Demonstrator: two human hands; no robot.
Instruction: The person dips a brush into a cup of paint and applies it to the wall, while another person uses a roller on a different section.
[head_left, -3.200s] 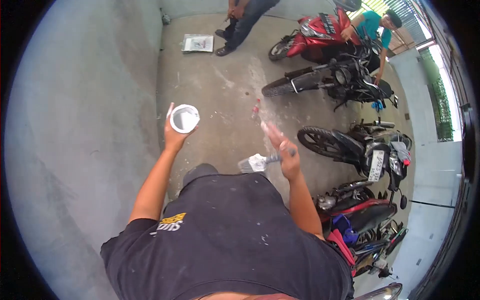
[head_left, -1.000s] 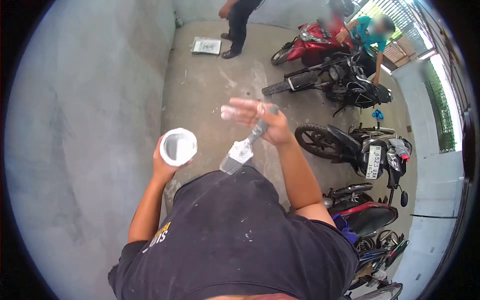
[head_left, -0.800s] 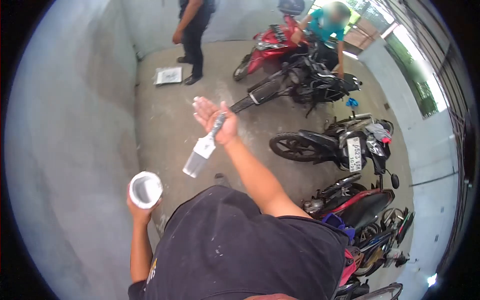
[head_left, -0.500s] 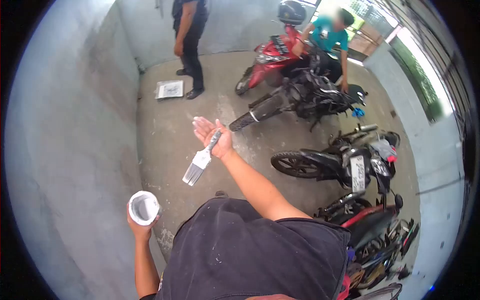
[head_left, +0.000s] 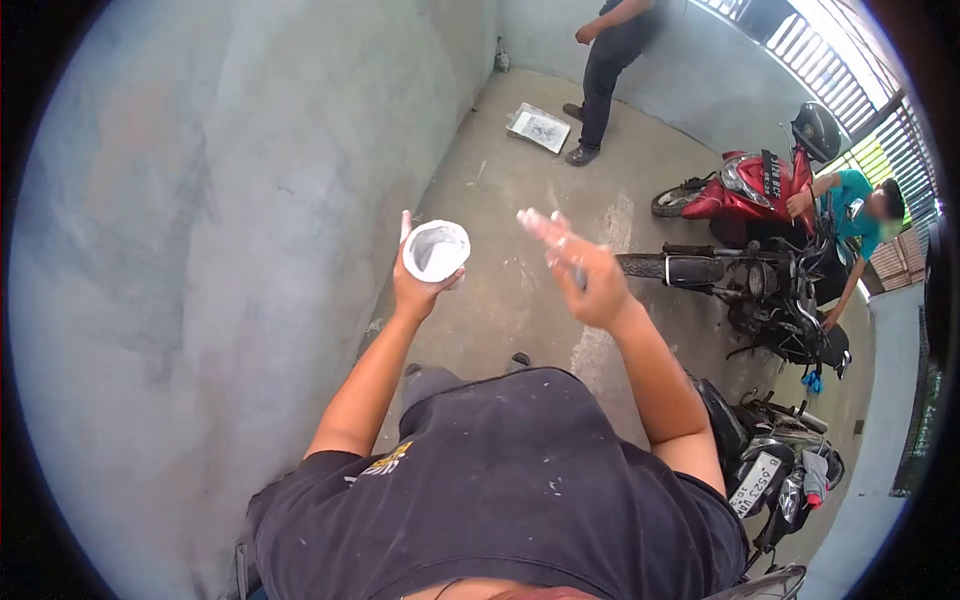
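Note:
My left hand (head_left: 413,292) is wrapped round a white paint cup (head_left: 464,262) with white paint inside, its mouth facing up at me. To the right of the cup, my right hand (head_left: 590,280) is raised with several fingers stretched out and white paint on the fingertips. A short grey bit of the paintbrush handle (head_left: 579,277) shows at the thumb of that hand. The bristles are hidden from this angle.
A grey plastered wall (head_left: 250,220) rises on my left. On the floor ahead lies a white paint tray (head_left: 540,128) beside a standing person (head_left: 610,70). Motorcycles, one red (head_left: 745,190), stand to the right, with a person in a teal shirt (head_left: 855,205) by them.
My view has swung left toward the wall. My left hand has come up and forward with the cup. My right hand has turned over, and the brush has mostly gone out of sight.

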